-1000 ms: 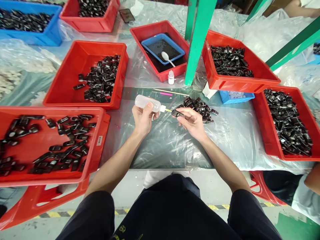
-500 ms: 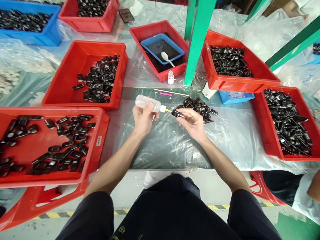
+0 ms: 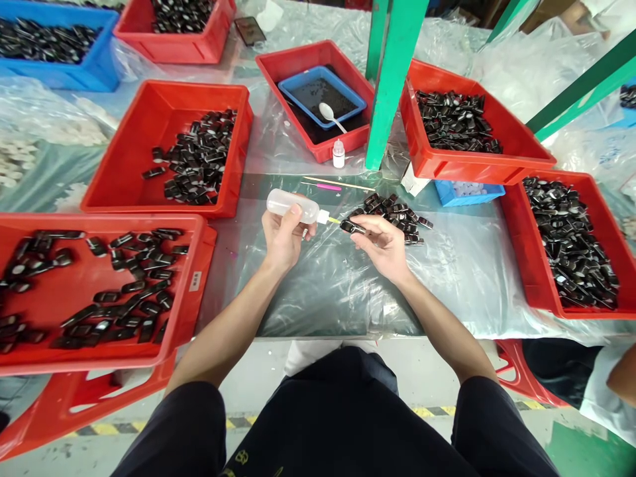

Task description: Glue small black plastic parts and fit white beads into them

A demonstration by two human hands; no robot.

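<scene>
Left hand (image 3: 282,237): curled round a translucent plastic squeeze bottle (image 3: 292,205)
Right hand (image 3: 381,242): pinching a small glossy black part (image 3: 350,226) near the bottle's yellow nozzle (image 3: 333,220), inside the plastic-covered table (image 3: 322,291)'s near edge
Red plastic tray (image 3: 64,278), near left corner: scattered black pieces (image 3: 163,300)
Red plastic bin (image 3: 538,271), right edge: heaped black pieces (image 3: 576,245)

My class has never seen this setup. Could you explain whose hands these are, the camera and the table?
No machine here, just a person wearing a camera on the head that looks forward and down. The left hand holds a translucent squeeze bottle, its thin yellow tip pointing at a small black part held in the right hand; whether they touch is hard to tell. Similar loose parts lie behind the right hand on plastic sheeting. Around stand red bins and a small white bottle.
</scene>
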